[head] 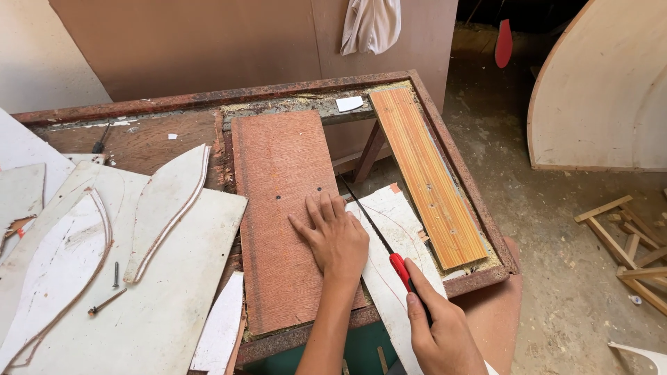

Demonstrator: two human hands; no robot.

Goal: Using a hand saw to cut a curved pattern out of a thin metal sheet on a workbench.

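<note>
My left hand [335, 235] lies flat, fingers spread, on a reddish-brown plywood board [278, 173] and on the edge of a white laminate piece [399, 229] beside it. My right hand [439, 332] grips the red handle of a narrow hand saw [379, 232]. The saw's thin dark blade runs up and to the left along the white piece, close to my left hand's fingers. The white piece carries a faint curved line.
A rusty metal frame [479, 208] forms the bench. An orange striped plank [427, 173] lies at its right. Curved white cut-outs [167, 201], screws [116, 274] and white sheets lie at the left. Wooden scraps [629, 243] sit on the dusty floor at the right.
</note>
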